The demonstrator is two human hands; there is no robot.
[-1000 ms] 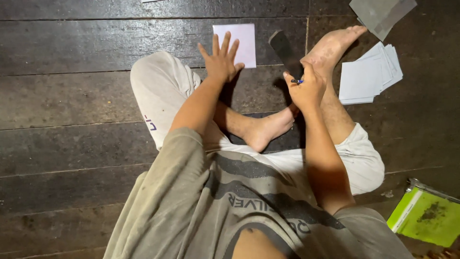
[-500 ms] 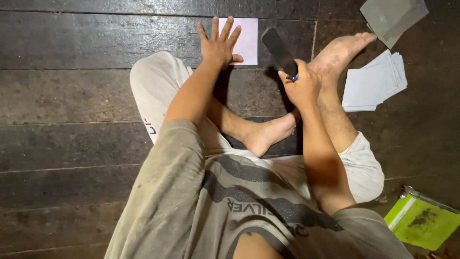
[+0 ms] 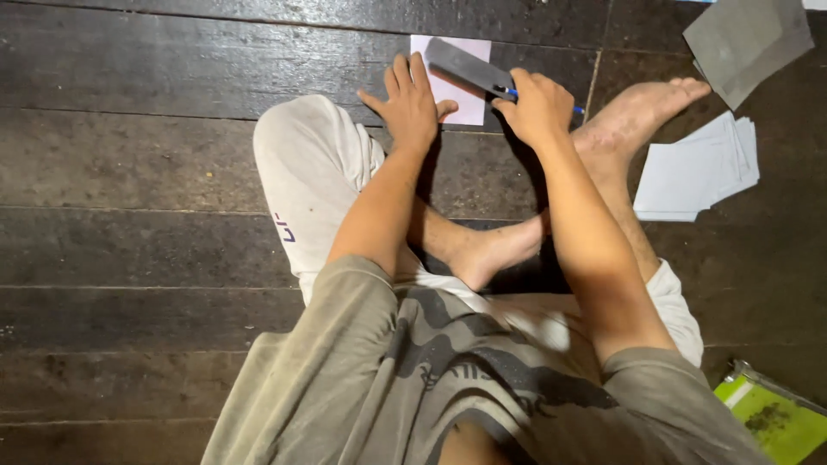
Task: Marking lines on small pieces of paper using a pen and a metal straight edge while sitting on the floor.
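**Head view: both hands meet at the white sheet on the floorboards**

Head camera looks straight down on a person sitting cross-legged on dark wooden planks, and everything centres on the small white sheet of paper (image 3: 461,90) lying flat ahead of the knees. Left hand (image 3: 409,108) sits at the sheet's near-left edge, fingers spread and relaxed, palm down, fingertips on or just at the paper, gripping nothing. Right hand (image 3: 538,108) is at the sheet's right side, fingers curled tight around the handle of a dark flat blade (image 3: 465,67); a bit of blue handle (image 3: 515,90) peeks out by the knuckles. The blade slants up and to the left, lying across the sheet's upper right corner.

Right of the sheet, a bare foot (image 3: 642,112) stretches out. Farther right of that lies a loose stack of white papers (image 3: 698,168), and beyond it, toward the far corner, a grey sheet (image 3: 749,39). Well back from the white sheet, near the person's right hip, a green pad (image 3: 771,418) shows at the edge.
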